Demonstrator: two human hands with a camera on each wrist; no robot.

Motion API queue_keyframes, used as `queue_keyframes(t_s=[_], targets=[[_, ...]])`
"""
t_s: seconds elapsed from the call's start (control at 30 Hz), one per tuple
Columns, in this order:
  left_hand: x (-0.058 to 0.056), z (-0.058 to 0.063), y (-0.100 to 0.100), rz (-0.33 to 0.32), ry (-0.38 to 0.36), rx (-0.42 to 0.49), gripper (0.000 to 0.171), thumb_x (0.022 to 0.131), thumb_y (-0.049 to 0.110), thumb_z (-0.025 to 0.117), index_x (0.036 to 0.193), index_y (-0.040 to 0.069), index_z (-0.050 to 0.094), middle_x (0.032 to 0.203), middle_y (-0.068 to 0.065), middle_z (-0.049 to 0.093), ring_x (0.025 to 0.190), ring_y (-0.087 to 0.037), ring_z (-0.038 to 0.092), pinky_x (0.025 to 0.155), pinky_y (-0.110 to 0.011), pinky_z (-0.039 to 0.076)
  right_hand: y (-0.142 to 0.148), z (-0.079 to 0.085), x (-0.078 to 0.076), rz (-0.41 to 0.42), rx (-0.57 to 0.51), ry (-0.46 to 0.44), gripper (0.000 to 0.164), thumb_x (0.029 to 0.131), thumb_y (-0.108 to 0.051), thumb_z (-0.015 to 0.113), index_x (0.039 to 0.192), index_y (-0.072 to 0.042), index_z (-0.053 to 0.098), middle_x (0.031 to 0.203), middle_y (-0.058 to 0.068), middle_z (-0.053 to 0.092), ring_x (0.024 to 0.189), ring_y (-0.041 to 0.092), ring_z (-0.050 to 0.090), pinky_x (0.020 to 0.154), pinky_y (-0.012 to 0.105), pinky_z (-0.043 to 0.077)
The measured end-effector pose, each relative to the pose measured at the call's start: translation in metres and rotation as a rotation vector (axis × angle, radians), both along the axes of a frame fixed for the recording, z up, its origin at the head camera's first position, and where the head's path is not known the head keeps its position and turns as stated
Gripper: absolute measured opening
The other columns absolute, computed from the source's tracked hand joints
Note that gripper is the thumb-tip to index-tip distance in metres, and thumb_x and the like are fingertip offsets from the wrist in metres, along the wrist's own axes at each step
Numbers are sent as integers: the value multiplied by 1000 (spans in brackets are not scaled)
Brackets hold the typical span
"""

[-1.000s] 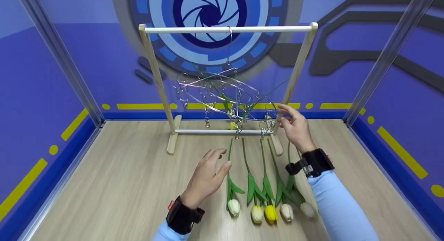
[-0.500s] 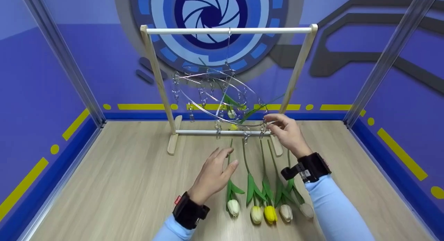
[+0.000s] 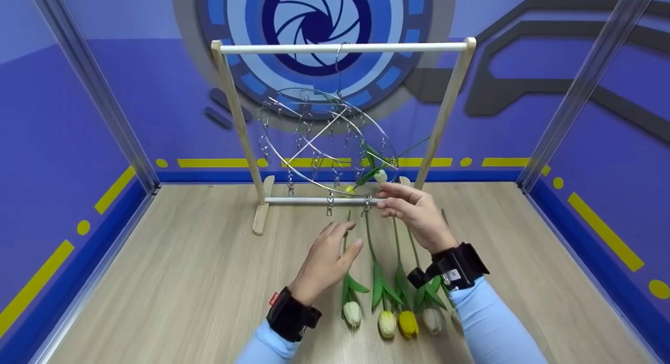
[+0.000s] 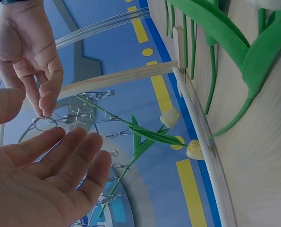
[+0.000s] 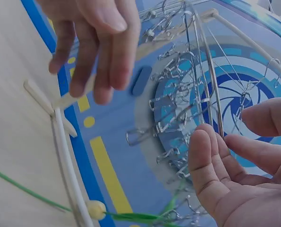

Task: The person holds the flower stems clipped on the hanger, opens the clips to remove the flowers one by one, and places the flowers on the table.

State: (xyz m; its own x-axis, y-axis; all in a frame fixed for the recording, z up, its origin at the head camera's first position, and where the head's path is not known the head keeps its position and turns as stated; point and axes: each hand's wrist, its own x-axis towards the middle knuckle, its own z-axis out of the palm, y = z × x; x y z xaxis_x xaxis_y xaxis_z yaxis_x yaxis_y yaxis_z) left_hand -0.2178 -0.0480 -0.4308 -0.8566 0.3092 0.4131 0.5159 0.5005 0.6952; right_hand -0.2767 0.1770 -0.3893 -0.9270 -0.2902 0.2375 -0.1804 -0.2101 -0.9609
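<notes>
The right hand [image 3: 416,217], fingers loosely bent and thumb apart, touches the near rim of the clip hanger [image 3: 309,142] without grasping it; the left hand [image 3: 324,262], fingers extended and holding nothing, is below and to its left. The hanger hangs from the rack [image 3: 293,49] beyond both hands, bearing a white tulip [image 3: 381,176] and a yellow tulip [image 3: 349,189], blooms down. Loose tulips [image 3: 387,323] lie on the worktop [image 3: 199,280], right of the left hand.

Your left hand [image 3: 324,262] was raised, fingers relaxed, thumb apart; your right hand [image 3: 419,216] was held nearer the table's [image 3: 199,269] far edge, fingers lightly bent, thumb apart.
</notes>
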Motion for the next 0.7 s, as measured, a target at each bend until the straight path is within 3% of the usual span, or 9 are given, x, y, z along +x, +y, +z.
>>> queue_keyframes(t_s=[0.2, 0.4, 0.53, 0.7], targets=[[-10, 6, 5, -10, -56, 116, 43, 107, 24, 57, 141, -2, 55, 134, -19, 62, 118, -33, 62, 96, -49, 53, -8, -3, 8, 69, -7, -19, 43, 103, -4, 59, 144, 9, 52, 119, 7, 70, 101, 16, 70, 89, 31, 57], [-22, 16, 7, 61, -173, 427, 45, 109, 25, 52, 147, 0, 50, 135, -18, 62, 120, -32, 61, 99, -48, 51, -18, 3, 17, 118, 47, -11, 47, 103, -5, 59, 147, 9, 49, 125, 10, 67, 103, 16, 69, 89, 31, 56], [-23, 28, 7, 86, -210, 621, 39, 112, 23, 46, 143, 1, 55, 134, -16, 63, 119, -31, 60, 99, -44, 50, -20, 4, 16, 119, 95, -9, 51, 103, -5, 59, 148, 12, 44, 128, 11, 65, 102, 16, 68, 87, 30, 57], [-22, 36, 6, 55, -208, 777, 37, 114, 20, 39, 127, -6, 63, 123, -19, 67, 114, -29, 63, 95, -41, 50, -15, 4, 15, 117, 120, 5, 49, 103, -7, 60, 147, 9, 47, 126, 9, 65, 100, 17, 69, 85, 30, 57]])
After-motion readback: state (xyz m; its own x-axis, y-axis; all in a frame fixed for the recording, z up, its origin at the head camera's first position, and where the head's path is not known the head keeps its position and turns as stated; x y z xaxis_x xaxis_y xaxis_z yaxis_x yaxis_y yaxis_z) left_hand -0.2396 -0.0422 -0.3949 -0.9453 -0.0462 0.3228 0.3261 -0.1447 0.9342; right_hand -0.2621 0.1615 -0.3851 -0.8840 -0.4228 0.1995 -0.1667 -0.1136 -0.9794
